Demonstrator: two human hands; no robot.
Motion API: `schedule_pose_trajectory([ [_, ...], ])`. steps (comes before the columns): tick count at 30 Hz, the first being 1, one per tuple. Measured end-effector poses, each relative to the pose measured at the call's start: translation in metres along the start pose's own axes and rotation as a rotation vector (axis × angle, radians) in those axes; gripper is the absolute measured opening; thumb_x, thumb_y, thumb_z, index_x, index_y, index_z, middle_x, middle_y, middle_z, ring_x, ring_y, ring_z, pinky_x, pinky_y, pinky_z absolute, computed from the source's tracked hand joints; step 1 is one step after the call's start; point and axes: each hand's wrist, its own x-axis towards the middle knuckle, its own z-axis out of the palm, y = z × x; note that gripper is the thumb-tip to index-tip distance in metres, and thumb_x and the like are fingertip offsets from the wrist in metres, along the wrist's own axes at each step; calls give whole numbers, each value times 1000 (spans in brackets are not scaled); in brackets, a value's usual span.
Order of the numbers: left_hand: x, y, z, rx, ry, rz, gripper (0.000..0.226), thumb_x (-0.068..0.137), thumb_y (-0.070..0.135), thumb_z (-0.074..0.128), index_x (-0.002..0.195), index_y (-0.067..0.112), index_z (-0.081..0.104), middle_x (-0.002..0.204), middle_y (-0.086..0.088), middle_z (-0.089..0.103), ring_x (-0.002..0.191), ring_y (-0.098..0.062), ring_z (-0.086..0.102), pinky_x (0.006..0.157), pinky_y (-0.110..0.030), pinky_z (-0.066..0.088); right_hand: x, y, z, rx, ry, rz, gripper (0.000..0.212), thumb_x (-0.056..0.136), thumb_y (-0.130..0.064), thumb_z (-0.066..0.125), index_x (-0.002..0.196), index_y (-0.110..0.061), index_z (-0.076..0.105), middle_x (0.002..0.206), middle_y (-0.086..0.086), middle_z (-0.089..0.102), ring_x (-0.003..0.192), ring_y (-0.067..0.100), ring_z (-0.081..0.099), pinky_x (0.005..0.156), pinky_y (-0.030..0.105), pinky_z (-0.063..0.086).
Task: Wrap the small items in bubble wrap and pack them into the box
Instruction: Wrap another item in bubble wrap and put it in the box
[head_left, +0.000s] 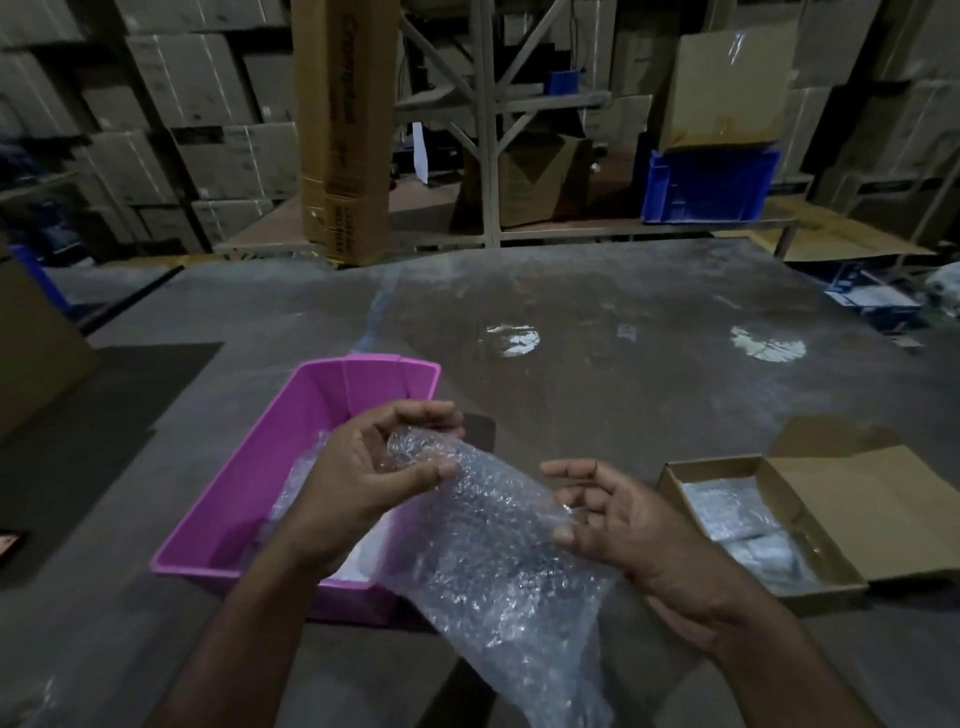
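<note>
The bubble wrap (483, 551) is up off the table (623, 364), a crumpled sheet held over the near corner of the pink bin (234, 509). The left hand (363, 467) curls round its top end while the right hand (618, 525) pinches its edge. To the right sits the open cardboard box (810, 561), wrapped bundles (737, 519) lying inside.

Warehouse / packing area. Stacked brown cartons (208, 119) fill the upper left and the right edge of frame. Metal racking (488, 119) top centre, a tall carton (345, 130) leaning in front of it. Blue plastic crate (709, 187) on a low shelf upper right. Big grey counter (597, 322) in the middle, covered in clear sheet. Dim lighting.
</note>
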Motion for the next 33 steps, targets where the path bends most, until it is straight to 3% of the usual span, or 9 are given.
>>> schedule_pose_trajectory([
  [6, -6, 9, -6, 128, 97, 38, 35, 70, 1, 85, 103, 9, 75, 105, -7, 77, 101, -23, 73, 88, -32, 59, 1, -19, 8, -111, 13, -148, 54, 68, 3, 81, 119, -7, 66, 115, 5, 74, 106, 19, 70, 83, 25, 56],
  [10, -12, 11, -2, 209, 88, 28, 30, 78, 1, 82, 105, 12, 74, 103, -2, 78, 98, -17, 74, 88, -28, 59, 2, -21, 1, -136, 93, -225, 47, 71, -7, 85, 115, -15, 71, 120, 3, 72, 116, 22, 66, 90, 31, 56],
  [14, -13, 7, 5, 242, 153, 68, 17, 82, 15, 80, 98, 20, 76, 95, -4, 78, 90, -23, 75, 84, -41, 61, -4, -23, -6, -361, 195, -342, 48, 65, -23, 92, 109, -28, 74, 126, -10, 64, 122, 6, 59, 99, 31, 50],
  [19, -13, 7, 18, 160, 123, 82, 32, 90, 10, 68, 119, 25, 65, 120, 5, 71, 96, -16, 71, 82, -36, 61, -6, -23, -10, -302, 279, -328, 18, 72, -23, 80, 88, -14, 75, 90, 5, 76, 84, 18, 72, 74, 25, 57],
  [25, -12, 6, 33, 130, 109, 107, 27, 99, 5, 54, 108, 23, 72, 124, 10, 71, 116, -10, 65, 94, -42, 54, -8, -27, -15, -291, 323, -293, 32, 93, -13, 66, 118, -33, 68, 107, 5, 68, 91, 12, 71, 69, 21, 56],
  [27, -12, 8, 37, 101, 55, 79, 22, 92, 16, 62, 111, 18, 73, 123, 9, 72, 118, -9, 65, 95, -33, 54, -9, -27, -15, -277, 335, -308, 38, 97, -10, 61, 122, -37, 68, 101, 0, 72, 108, 12, 40, 69, 22, 57],
  [28, -12, 8, 38, 98, 23, 59, 30, 84, 18, 70, 115, 18, 72, 124, 11, 71, 113, -7, 67, 91, -28, 56, -9, -27, -15, -260, 337, -315, 37, 97, -9, 59, 118, -37, 71, 88, -1, 75, 73, -5, 31, 65, 19, 55],
  [29, -12, 6, 38, 119, 7, 49, 40, 77, 18, 78, 117, 19, 71, 124, 13, 70, 107, -5, 69, 87, -25, 58, -9, -27, -17, -254, 337, -314, 35, 97, -10, 58, 113, -37, 74, 82, -5, 73, 67, 12, 60, 62, 18, 52],
  [33, -7, 1, 39, 219, 84, 55, 41, 72, 17, 85, 111, 22, 74, 115, 11, 75, 107, -11, 71, 85, -30, 61, -9, -26, -23, -280, 237, -276, 31, 86, -27, 75, 115, -35, 73, 114, -10, 72, 106, 12, 66, 90, 37, 55],
])
